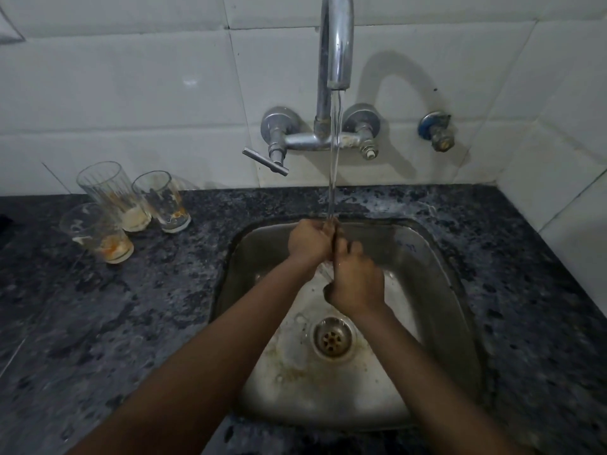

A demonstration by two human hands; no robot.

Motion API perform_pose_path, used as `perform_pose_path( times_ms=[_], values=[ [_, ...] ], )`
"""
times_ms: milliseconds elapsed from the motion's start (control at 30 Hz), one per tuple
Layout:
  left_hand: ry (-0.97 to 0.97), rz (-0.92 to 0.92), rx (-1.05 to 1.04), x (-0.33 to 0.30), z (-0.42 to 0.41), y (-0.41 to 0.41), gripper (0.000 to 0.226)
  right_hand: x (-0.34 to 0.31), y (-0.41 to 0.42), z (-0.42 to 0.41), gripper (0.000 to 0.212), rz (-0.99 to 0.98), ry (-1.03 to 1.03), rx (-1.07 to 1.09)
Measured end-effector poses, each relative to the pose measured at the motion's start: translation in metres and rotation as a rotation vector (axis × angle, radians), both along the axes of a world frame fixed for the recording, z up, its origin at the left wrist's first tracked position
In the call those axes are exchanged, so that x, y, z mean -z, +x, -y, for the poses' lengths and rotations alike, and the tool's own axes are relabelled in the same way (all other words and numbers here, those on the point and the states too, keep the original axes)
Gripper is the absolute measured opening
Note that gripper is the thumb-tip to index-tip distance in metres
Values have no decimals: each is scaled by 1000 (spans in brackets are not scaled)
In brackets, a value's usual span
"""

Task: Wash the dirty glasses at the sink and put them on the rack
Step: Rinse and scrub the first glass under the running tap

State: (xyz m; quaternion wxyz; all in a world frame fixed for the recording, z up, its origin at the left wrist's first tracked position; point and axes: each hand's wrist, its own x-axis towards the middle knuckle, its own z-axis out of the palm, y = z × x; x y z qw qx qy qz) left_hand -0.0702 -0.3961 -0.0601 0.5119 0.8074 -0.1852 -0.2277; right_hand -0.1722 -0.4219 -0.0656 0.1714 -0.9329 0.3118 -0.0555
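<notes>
Three dirty clear glasses stand on the dark counter left of the sink: a tall ribbed one (110, 195), a shorter one (162, 201) beside it, and a third (97, 233) in front with orange residue. Over the steel sink (437, 290), my left hand (308, 241) and my right hand (356, 280) are pressed together with fingers curled, right under the stream of water (335, 152) from the tap (338, 44). A faint clear streak shows between the hands; whether it is a glass or just water is unclear.
The tap's lever handle (264, 160) sticks out to the left above the counter. A second valve (437, 131) sits on the tiled wall at the right. The drain (332, 338) lies below my right wrist. Speckled granite counter (98, 323) surrounds the sink. No rack is in view.
</notes>
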Motion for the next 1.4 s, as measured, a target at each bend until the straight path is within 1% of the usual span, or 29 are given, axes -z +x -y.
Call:
perform_pose_path(
  times_ms=[33, 100, 167, 200, 233, 267, 300, 400, 433, 467, 500, 567, 600, 633, 667, 767, 800, 833, 867, 967, 1000, 1033, 1067, 1167, 1200, 1233, 1267, 1333, 1400],
  values=[
    [-12, 32, -6, 1, -2, -1, 40, 0, 0, 1, 103, 20, 86, -23],
    [-167, -38, 12, 1, -10, -1, 37, -3, -2, 15, 101, 199, 692, -40],
    [-357, -211, 30, -1, -19, -2, 41, -6, -10, 24, 79, 366, 1302, 36],
    [-404, -242, 37, 0, -22, -2, 43, -4, -13, 26, 70, 403, 1467, 64],
    [-402, -229, 45, -1, -24, -3, 44, -3, -14, 24, 67, 400, 1481, 67],
    [-362, -198, 50, 0, -22, -3, 43, -3, -13, 19, 68, 386, 1374, 86],
    [-295, -157, 59, -1, -19, -3, 41, -5, -11, 13, 73, 343, 1155, 89],
    [-58, 8, 40, -5, -10, -4, 45, -5, -2, -1, 97, 80, 239, 38],
    [-55, 46, 12, -6, -10, -5, 47, -2, -2, -3, 99, 84, 182, 20],
    [-107, 45, 5, -7, -11, -5, 46, -2, -3, 0, 94, 151, 341, 1],
    [-202, 6, 9, -9, -13, -4, 45, -6, -4, 5, 80, 286, 693, 31],
    [-343, -106, 38, -10, -18, -4, 45, -10, -12, 12, 40, 385, 1344, 59],
    [-355, -109, 53, -9, -19, -3, 46, -7, -15, 14, 31, 380, 1464, 68],
    [-331, -70, 67, -8, -19, -2, 47, -7, -15, 13, 29, 374, 1461, 84],
    [-282, -21, 76, -8, -18, -2, 48, -5, -13, 8, 33, 356, 1327, 141],
    [-62, 156, 71, -11, -10, -4, 49, -5, -3, -4, 71, 101, 456, 168],
    [-40, 208, 38, -14, -10, -5, 49, -6, -2, -5, 82, 73, 288, 142],
    [-80, 236, 13, -16, -11, -6, 49, -7, -3, -2, 92, 98, 332, 91],
    [-172, 213, 8, -17, -13, -5, 48, -9, -4, 6, 96, 160, 543, 35],
    [-427, -37, 53, -16, -21, -4, 48, -14, -15, 23, 65, 336, 1272, -70],
    [-427, -67, 61, -16, -22, -3, 49, -16, -17, 23, 57, 336, 1344, -64],
    [-383, -55, 71, -18, -21, -2, 49, -16, -17, 19, 57, 338, 1307, -35],
    [-307, -17, 82, -21, -19, -2, 48, -16, -15, 12, 59, 330, 1149, 18],
    [-12, 205, 75, -24, -9, -2, 49, -18, -5, -7, 82, 126, 307, 76],
    [26, 272, 28, -24, -8, -3, 50, -15, -3, -9, 90, 111, 232, 66],
    [0, 301, 2, -22, -9, -2, 50, -14, -2, -5, 92, 123, 348, 31],
    [-86, 266, 4, -21, -10, 0, 51, -15, -3, 1, 87, 185, 624, 1],
    [-338, 38, 32, -22, -17, 2, 51, -20, -11, 14, 57, 315, 1209, -61],
    [-445, -110, 9, -24, -20, 3, 53, -24, -17, 19, 32, 363, 1515, -73]
  ],
)
